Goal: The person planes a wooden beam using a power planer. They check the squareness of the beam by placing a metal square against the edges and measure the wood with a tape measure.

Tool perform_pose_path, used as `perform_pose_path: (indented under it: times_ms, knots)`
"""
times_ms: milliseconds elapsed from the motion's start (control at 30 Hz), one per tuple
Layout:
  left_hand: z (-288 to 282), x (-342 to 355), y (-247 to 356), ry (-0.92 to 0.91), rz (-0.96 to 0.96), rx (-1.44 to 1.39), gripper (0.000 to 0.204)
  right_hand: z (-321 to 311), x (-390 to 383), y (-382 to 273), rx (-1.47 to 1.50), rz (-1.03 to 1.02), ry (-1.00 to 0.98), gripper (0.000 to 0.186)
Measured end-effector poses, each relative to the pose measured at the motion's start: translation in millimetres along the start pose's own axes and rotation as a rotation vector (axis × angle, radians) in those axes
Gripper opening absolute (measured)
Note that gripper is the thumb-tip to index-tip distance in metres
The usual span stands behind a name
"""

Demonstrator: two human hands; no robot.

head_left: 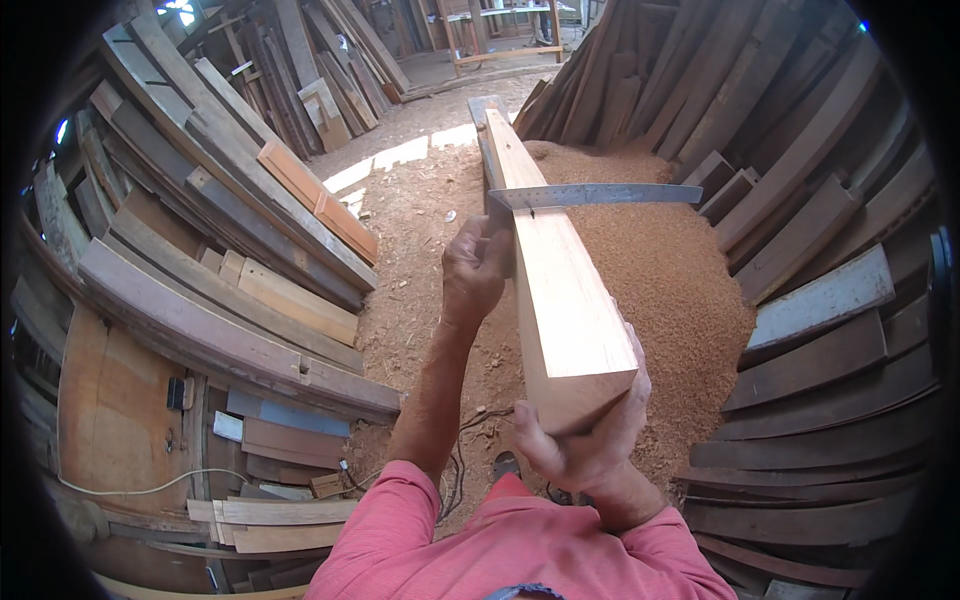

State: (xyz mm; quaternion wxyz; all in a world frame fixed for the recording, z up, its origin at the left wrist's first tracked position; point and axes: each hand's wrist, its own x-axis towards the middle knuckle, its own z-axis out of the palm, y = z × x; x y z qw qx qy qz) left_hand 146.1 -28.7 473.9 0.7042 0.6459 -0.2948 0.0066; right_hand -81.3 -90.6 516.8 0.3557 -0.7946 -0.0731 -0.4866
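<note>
A long, pale, squared wooden beam [562, 290] runs away from me, its near end raised close to my body. Wrapped around that near end from below and the right side, my right hand [590, 440] supports it, thumb at the left of the end face. A metal try square [610, 194] lies across the beam's upper face, its graduated blade reaching out past the right edge. My left hand [478, 268] is closed on the square's dark stock [502, 215] along the beam's left side. Part of the stock is hidden by the fingers.
Stacked boards [240, 330] line the left side, and more planks [800, 235] lean along the right. A large heap of sawdust [660, 290] lies right of the beam. Dark cables [462, 450] trail on the floor near my feet. A workbench frame [505, 50] stands far off.
</note>
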Motion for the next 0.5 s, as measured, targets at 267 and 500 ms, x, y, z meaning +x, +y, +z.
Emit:
perform_pose_path:
  times_ms: [267,500]
  knots:
    - [1.1,0.1,8.4,-0.009,0.0,-0.042,0.029,-1.6,0.4,-1.0,0.024,0.014,0.002,0.105]
    - [4.9,-48.1,51.9,0.082,0.169,-0.129,0.031,-10.2,10.2,-1.1,-0.03,0.001,-0.014,0.104]
